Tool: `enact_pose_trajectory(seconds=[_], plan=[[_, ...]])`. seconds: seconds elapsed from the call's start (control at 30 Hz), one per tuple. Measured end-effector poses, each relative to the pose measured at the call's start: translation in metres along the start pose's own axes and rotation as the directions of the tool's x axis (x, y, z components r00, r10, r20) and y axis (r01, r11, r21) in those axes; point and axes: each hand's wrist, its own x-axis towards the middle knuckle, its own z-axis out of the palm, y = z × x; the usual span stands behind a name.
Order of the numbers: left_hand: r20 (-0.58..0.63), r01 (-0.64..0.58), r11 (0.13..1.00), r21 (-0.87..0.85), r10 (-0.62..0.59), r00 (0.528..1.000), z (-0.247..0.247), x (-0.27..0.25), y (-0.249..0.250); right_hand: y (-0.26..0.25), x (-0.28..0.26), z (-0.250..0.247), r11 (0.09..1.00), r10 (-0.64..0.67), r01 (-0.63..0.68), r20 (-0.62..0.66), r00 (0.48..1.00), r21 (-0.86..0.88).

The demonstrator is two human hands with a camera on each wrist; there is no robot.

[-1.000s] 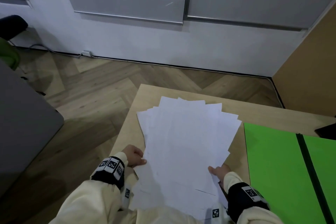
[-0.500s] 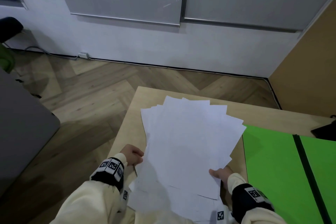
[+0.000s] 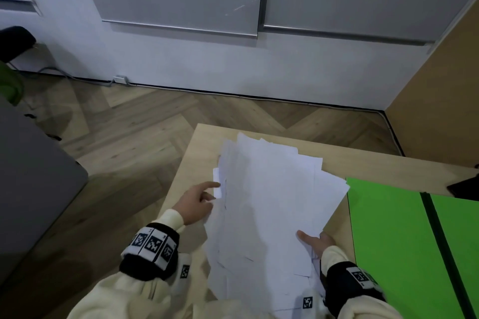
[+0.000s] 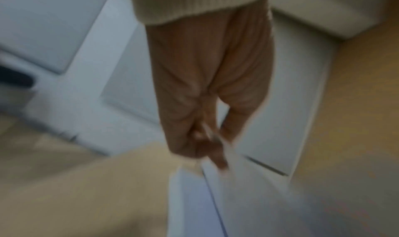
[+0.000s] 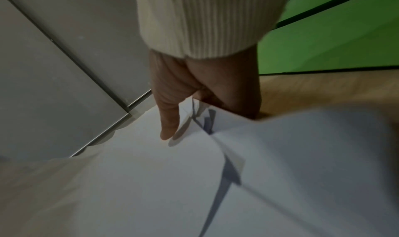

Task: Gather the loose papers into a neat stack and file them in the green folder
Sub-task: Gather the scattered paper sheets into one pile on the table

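Observation:
A fanned bundle of white papers (image 3: 272, 202) is lifted off the light wooden table (image 3: 202, 152), slanting from near me up and away. My right hand (image 3: 313, 241) grips its near right edge, thumb on top (image 5: 170, 128) and fingers underneath. My left hand (image 3: 197, 202) is at the bundle's left edge, index finger stretched out, pinching a sheet edge that sticks out; the left wrist view (image 4: 205, 138) is blurred but shows a white edge between its fingers. The green folder (image 3: 388, 241) lies open on the table to the right, with a black spine (image 3: 438, 241).
A dark flat object (image 3: 464, 186) lies at the table's far right edge. The table's left edge drops to wooden floor; a grey surface (image 3: 31, 176) stands further left. A wall with grey panels rises behind, and a brown panel at the right.
My left hand has slid from the bundle's near left corner up along its left edge. The sheets are drawn closer together and raised. My right hand keeps its grip.

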Motion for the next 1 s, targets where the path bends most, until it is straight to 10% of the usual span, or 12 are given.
enact_pose_trajectory(seconds=[0.27, 0.4, 0.67, 1.0], plan=[[-0.484, -0.008, 0.993, -0.115, -0.049, 0.874, 0.01, -0.008, -0.014, 0.009, 0.0, 0.006, 0.994, -0.047, 0.041, -0.058, 0.997, -0.098], [-0.448, -0.132, 0.979, -0.154, 0.05, 0.893, -0.004, -0.014, 0.002, 0.009, 0.002, 0.002, 0.998, -0.027, 0.025, -0.038, 0.999, -0.051], [-0.193, 0.467, 0.837, -0.285, -0.527, 0.827, 0.005, 0.006, -0.053, 0.006, 0.004, 0.003, 0.999, -0.031, 0.033, -0.045, 0.998, 0.032], [-0.263, 0.37, 0.911, 0.184, -0.317, 0.911, 0.009, 0.006, -0.033, 0.009, -0.001, 0.002, 0.999, -0.048, 0.048, -0.027, 0.998, -0.004]])
